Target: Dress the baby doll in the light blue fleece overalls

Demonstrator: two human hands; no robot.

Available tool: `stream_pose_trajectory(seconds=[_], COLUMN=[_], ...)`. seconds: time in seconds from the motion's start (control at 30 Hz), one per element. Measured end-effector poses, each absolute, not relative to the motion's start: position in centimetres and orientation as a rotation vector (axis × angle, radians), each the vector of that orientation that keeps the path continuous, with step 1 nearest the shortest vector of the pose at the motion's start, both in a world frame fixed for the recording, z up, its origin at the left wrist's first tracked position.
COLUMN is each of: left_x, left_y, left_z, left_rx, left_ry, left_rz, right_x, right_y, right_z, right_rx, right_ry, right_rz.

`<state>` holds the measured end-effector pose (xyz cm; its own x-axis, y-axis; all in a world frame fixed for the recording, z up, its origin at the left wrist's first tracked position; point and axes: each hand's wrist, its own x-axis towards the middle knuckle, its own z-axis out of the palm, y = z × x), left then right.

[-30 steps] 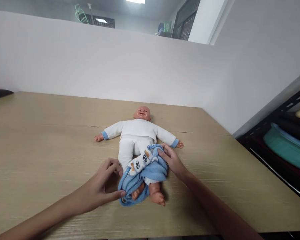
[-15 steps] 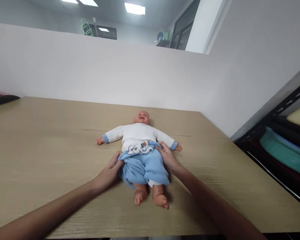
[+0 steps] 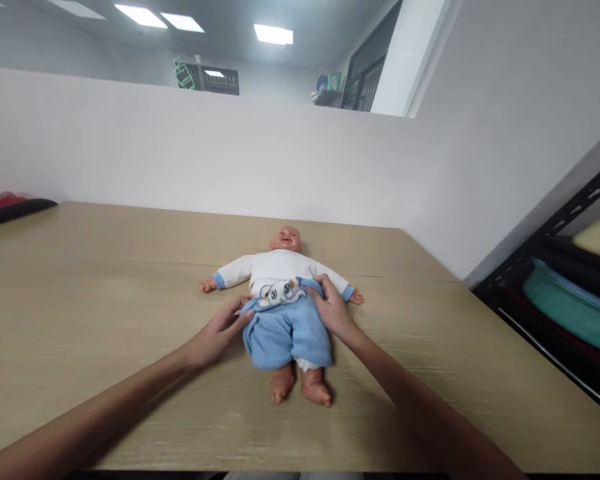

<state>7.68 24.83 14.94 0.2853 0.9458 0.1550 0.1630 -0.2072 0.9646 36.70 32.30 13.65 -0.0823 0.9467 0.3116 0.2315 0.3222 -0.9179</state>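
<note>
The left hand point(image 3: 219, 331) reaches in low from the near left, forearm stretched over the table point(image 3: 105, 280), fingertips on the left waist edge of the trousers point(image 3: 286, 333); I cannot tell whether it pinches the cloth. The blue trousers sit on a doll point(image 3: 280, 267) lying face-up mid-table, head far, bare feet near, a cartoon patch at the waistband. The right hand point(image 3: 333, 311) comes from the near right, fingers curled over the waistband's right side, grasping it.
</note>
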Motion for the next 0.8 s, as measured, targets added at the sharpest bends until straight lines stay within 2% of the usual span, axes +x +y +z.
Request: stream_pose_trajectory(seconds=[0.2, 0.47, 0.67, 0.8], left_x=[10.0, 8.6, 4.4, 5.4], left_y=[29.3, 30.9, 30.2, 29.2], left_z=[14.5, 14.5, 13.6, 14.1], left_rx=[1.439, 1.492, 1.799, 1.653], left_ry=[1.121, 1.029, 0.868, 0.813], left_rz=[1.262, 1.117, 0.879, 0.912], right_x=[34.8, 36.4, 41.0, 41.4], right_y=[35.8, 36.1, 32.9, 31.8], right_z=[12.6, 12.5, 13.0, 12.4], right_rx=[-1.222, -1.167, -1.077, -1.037], right_ry=[-1.397, -1.419, -1.613, -1.661], right_rz=[0.796, 0.908, 1.062, 1.096])
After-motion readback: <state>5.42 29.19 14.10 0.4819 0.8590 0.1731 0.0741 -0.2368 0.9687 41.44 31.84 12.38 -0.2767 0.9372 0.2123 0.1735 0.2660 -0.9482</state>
